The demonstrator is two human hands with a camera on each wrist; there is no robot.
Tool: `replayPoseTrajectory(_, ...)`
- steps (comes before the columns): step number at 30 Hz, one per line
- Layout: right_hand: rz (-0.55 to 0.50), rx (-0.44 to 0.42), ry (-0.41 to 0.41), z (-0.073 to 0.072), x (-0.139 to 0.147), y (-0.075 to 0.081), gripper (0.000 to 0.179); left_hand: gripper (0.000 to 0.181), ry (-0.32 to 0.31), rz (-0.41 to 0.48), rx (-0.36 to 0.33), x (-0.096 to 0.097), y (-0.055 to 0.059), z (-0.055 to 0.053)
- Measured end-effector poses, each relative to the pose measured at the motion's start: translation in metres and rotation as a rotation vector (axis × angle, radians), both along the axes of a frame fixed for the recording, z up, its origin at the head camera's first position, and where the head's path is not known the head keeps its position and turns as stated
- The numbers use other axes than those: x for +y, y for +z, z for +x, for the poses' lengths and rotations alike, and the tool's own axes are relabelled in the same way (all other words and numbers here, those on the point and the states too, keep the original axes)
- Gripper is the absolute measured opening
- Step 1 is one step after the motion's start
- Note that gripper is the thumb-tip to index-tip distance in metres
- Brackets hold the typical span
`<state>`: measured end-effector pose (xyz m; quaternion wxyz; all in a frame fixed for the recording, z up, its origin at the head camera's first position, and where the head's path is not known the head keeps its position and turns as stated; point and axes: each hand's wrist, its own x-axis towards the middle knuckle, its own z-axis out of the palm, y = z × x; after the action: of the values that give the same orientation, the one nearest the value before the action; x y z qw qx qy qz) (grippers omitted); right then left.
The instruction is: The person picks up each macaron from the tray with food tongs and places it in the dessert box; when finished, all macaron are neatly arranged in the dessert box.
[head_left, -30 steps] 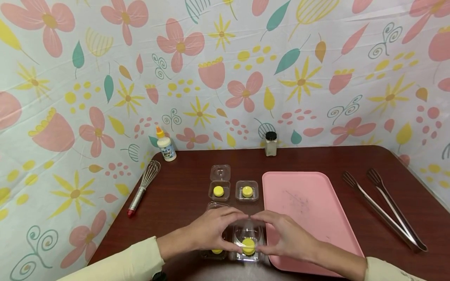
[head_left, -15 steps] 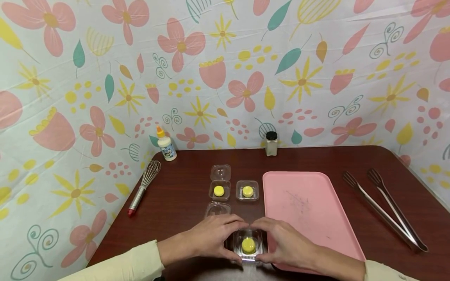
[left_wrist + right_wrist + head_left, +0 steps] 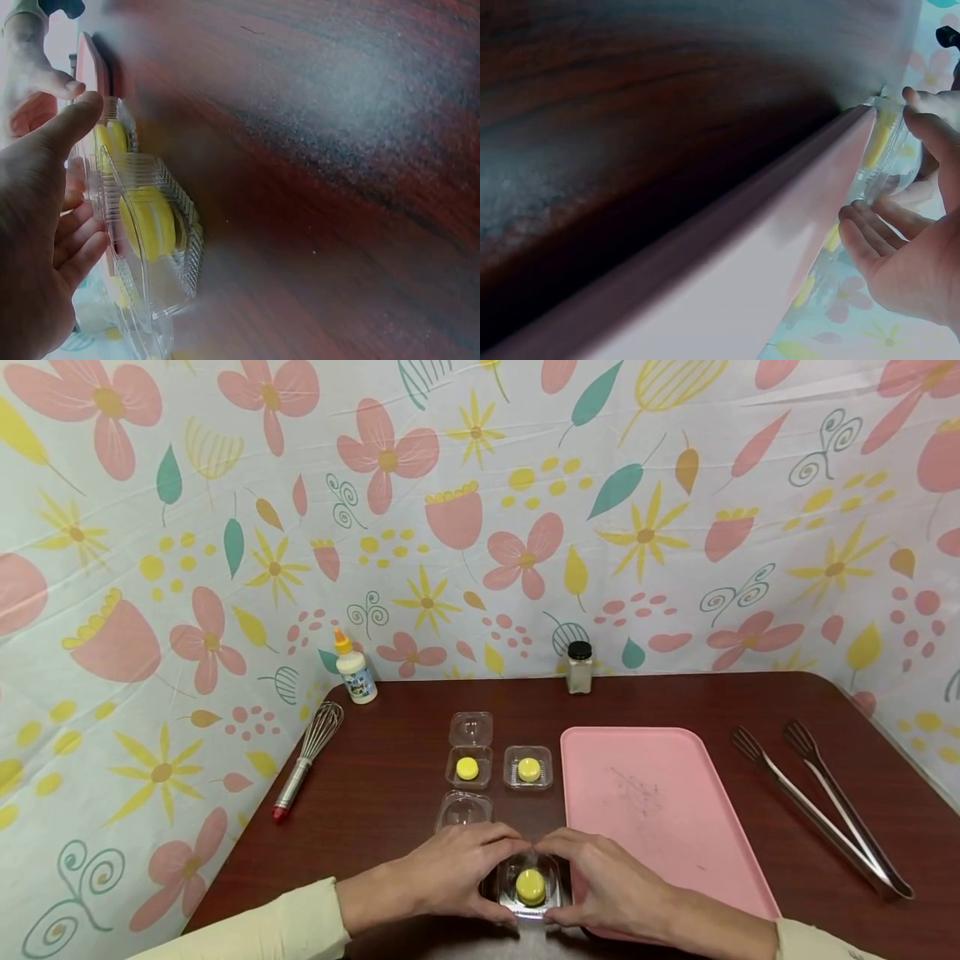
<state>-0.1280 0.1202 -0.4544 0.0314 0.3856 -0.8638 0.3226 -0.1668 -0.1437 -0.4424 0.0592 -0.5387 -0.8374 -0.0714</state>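
Note:
A clear plastic box (image 3: pixel 525 912) with a yellow macaron (image 3: pixel 530 887) inside sits near the table's front edge, its lid down. My left hand (image 3: pixel 459 870) holds its left side, thumb at the near corner and fingers at the far edge. From the right, my right hand (image 3: pixel 617 883) grips it the same way, fingertips nearly meeting the left ones. Under my left forearm another box shows its raised lid (image 3: pixel 463 810); the left wrist view reveals its macaron (image 3: pixel 150 225). Whether the lid is fully snapped cannot be told.
Behind stand an open box (image 3: pixel 468 781) and a closed-looking box (image 3: pixel 527 786), each with a macaron. A pink tray (image 3: pixel 675 810) lies right, beside metal tongs (image 3: pixel 832 818). A whisk (image 3: pixel 307 760), glue bottle (image 3: pixel 356 672) and small jar (image 3: pixel 578 670) lie farther out.
Both hands have sunk slightly toward the table, pressing the lid from a raised position down onto the box. The other boxes and the tray stay where they were.

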Motion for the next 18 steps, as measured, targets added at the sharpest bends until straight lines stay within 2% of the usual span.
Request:
replayPoseTrajectory(5,-0.018,-0.061,0.009,0.0023,-0.0015,0.0012,0.067,0.078,-0.006,0.003,0.029,0.0006,-0.002,0.0013)
replayPoseTrajectory(18,0.053,0.019,-0.066,0.0071,-0.0087,0.0036,0.063,0.077,0.008,0.011,0.069,0.002,-0.0019,0.0058)
